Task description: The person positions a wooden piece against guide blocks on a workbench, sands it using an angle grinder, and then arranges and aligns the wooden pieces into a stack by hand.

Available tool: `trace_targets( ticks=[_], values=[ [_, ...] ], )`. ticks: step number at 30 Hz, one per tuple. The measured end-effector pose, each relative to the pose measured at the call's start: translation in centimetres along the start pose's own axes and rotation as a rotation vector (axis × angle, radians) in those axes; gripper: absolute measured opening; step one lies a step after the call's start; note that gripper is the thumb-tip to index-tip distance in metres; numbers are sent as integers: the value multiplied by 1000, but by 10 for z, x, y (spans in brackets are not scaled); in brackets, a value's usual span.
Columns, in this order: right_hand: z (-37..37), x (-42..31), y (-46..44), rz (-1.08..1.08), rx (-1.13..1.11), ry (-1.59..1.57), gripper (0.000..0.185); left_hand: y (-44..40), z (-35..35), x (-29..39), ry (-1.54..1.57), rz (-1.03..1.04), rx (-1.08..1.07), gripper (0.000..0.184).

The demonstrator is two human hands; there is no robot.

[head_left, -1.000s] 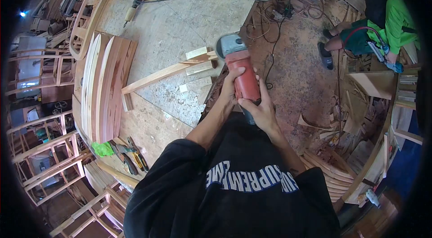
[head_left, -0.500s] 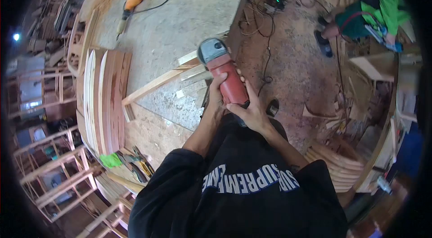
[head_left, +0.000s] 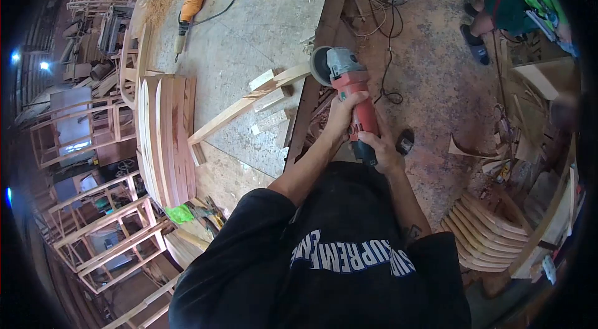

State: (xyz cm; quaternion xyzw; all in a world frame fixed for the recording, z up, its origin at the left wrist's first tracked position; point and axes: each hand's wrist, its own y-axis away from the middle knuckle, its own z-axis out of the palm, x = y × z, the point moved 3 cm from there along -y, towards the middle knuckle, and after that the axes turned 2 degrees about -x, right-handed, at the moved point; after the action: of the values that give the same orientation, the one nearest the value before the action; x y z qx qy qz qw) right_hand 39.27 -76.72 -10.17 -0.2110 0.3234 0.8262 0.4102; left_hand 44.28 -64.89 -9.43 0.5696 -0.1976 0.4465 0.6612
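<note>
A red angle grinder (head_left: 363, 108) with a grey head is held in front of my chest. My left hand (head_left: 343, 111) wraps round its body near the head, and my right hand (head_left: 383, 150) grips it lower down, by the dark rear end. The grinder's round disc (head_left: 320, 66) is at the end of a long wooden strip (head_left: 230, 113) that lies across the table; whether they touch I cannot tell. Short wooden blocks (head_left: 270, 121) lie beside and under the strip.
On the table (head_left: 249, 24) are an orange power tool (head_left: 194, 2), stacked curved wooden pieces (head_left: 168, 136) and hand tools (head_left: 208, 212). Cables (head_left: 390, 49) run over the floor. A person (head_left: 520, 8) is at the upper right. More curved pieces (head_left: 486, 235) stand at the lower right.
The grinder has tilted and moved right in view, its disc now at the strip's end. My left hand's hold has turned with it. The whole view has shifted.
</note>
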Motion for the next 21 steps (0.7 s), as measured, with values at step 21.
trace_targets(
  ticks=[21],
  values=[
    [70,-31,28,-386,-64,797,88,64,-19,28,497,158,-240,60]
  ],
)
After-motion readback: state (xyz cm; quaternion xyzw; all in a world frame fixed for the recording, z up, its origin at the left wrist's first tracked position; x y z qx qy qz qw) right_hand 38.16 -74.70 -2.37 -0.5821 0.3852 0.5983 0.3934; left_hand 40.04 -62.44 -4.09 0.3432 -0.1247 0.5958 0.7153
